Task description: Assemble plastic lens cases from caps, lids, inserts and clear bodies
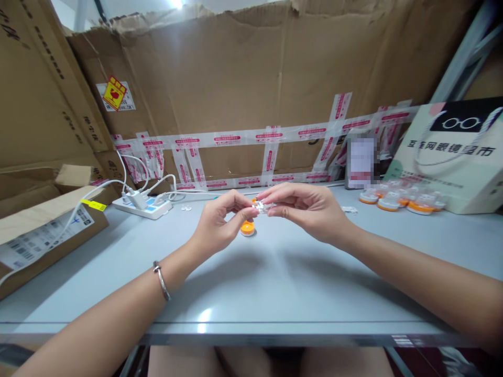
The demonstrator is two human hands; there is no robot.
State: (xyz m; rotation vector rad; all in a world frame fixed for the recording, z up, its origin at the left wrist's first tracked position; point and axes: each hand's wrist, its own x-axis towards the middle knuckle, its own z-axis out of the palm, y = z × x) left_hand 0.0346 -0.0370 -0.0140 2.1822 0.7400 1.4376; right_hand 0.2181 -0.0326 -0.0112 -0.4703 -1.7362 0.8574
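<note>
My left hand (220, 222) and my right hand (302, 209) meet above the middle of the grey table (275, 283). Both pinch a small clear plastic piece (262, 207) between thumb and fingertips. The fingers of both hands are closed on it. Just below my left fingertips a small round orange cap (247, 228) lies on the table. A silver bracelet sits on my left wrist.
Several orange-and-clear round pieces (401, 200) are grouped at the right, beside a white paper bag (451, 157). A white power strip (143, 206) with cables lies at the left, next to a cardboard box (43, 230). Taped cardboard (255, 104) walls the back.
</note>
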